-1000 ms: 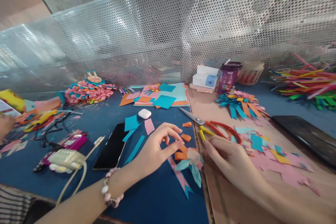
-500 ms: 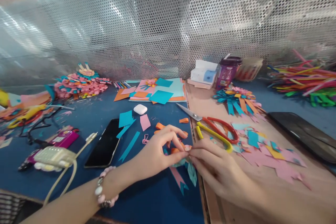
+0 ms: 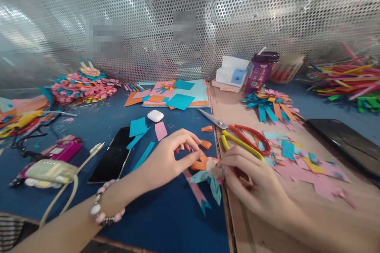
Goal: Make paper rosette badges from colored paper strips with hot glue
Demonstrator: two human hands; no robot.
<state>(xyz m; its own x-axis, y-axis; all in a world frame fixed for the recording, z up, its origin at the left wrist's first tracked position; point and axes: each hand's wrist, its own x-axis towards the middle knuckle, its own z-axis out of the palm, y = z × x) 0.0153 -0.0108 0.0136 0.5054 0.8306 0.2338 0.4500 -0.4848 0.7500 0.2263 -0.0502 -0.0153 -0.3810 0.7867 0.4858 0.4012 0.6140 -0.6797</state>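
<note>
A small paper flower (image 3: 208, 172) of orange, pink and teal strips lies at the seam between the blue mat (image 3: 166, 221) and the brown board (image 3: 234, 110). My left hand (image 3: 169, 158) pinches its orange side with thumb and fingers curled. My right hand (image 3: 249, 180) grips the flower from the right, fingers pressed together. Just behind my right hand lie the scissors (image 3: 240, 136) with red and yellow handles, blades pointing left. A bead bracelet (image 3: 103, 207) circles my left wrist.
A black phone (image 3: 111, 158), a white earbud case (image 3: 155, 116), teal and pink paper scraps (image 3: 138, 126) and a cabled charger (image 3: 49, 170) lie left. Stacked coloured paper (image 3: 178, 99), a tissue pack (image 3: 231, 75), a purple cup (image 3: 263, 71), a finished flower (image 3: 268, 104), straws (image 3: 347, 81) and a tablet (image 3: 347, 142) sit behind and right.
Both hands came together on the paper flower half a second ago and stay on it. The view has tilted and shifted, so everything on the table sits a little higher and further left.
</note>
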